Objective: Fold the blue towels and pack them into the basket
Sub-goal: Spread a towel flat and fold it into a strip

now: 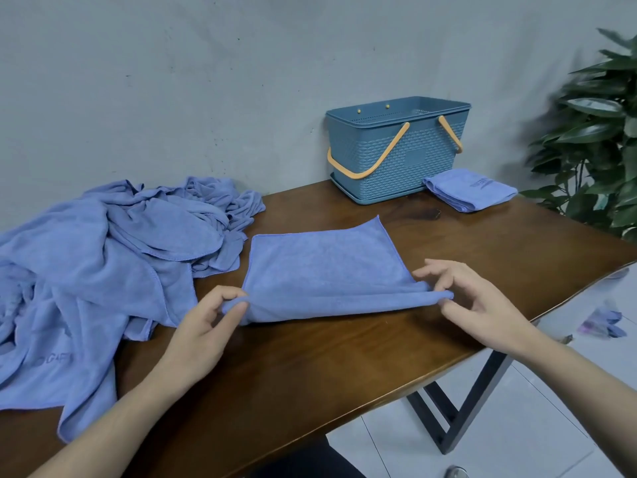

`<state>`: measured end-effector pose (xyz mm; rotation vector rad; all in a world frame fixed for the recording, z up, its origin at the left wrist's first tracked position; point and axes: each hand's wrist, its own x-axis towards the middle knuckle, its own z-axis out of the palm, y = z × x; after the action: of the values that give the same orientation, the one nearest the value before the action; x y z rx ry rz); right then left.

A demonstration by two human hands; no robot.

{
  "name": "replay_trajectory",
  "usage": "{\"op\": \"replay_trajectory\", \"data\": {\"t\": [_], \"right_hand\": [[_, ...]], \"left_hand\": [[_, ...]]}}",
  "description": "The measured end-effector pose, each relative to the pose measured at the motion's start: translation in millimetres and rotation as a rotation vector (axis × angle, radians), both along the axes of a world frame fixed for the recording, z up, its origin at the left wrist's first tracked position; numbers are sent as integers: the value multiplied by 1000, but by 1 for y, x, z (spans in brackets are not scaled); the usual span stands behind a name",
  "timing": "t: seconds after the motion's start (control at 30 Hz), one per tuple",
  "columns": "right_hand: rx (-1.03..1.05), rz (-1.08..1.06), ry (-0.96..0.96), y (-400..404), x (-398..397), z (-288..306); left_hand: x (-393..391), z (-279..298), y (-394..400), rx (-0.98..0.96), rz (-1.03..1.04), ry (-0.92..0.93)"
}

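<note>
Blue towel [320, 270]: half-folded, mid-worktop [344, 374]. Left hand [203, 326], right hand [482, 305] each pinching near folded-edge corner. Soft, light, limp; grip corners. Basket [396, 150] behind.

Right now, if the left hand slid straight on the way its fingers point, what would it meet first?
The left hand points right and away, so first the towel it already pinches; beyond that probably the basket, though depth is unclear.

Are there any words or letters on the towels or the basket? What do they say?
"GAF": all that reads of a faint tone-on-tone mark on the unfolded towel pile; the rest is lost in a crease.
Folded towel by the basket: a printed mark, too blurred to read.
Basket: a blank plaque, no words.
</note>
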<state>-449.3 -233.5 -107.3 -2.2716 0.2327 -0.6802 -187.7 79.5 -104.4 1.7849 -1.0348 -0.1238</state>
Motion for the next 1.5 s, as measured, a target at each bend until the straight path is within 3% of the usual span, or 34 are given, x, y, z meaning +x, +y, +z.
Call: {"op": "replay_trajectory", "data": {"t": [0.07, 0.23, 0.43, 0.8, 0.97, 1.17, 1.33, 1.5], "right_hand": [[151, 3, -53, 5, 2, 1], [283, -117, -139, 15, 12, 3], [508, -179, -113, 21, 23, 3], [429, -318, -91, 17, 46, 7], [321, -380, -100, 0, 70, 16], [205, -388, 10, -31, 111, 23], [167, -391, 140, -44, 131, 19], [-6, -464, 350, -53, 133, 5]], "left_hand": [[-2, 4, -3, -101, 23, 62], [-2, 7, -9, -224, 70, 223], [-1, 5, -19, -172, 187, 117], [15, -3, -38, 100, 61, 88], [40, 8, -53, 89, 65, 14], [68, 11, -80, 63, 202, -131], [79, -8, -84, 230, 207, -311], [80, -15, -82, 376, 220, -349]]}}
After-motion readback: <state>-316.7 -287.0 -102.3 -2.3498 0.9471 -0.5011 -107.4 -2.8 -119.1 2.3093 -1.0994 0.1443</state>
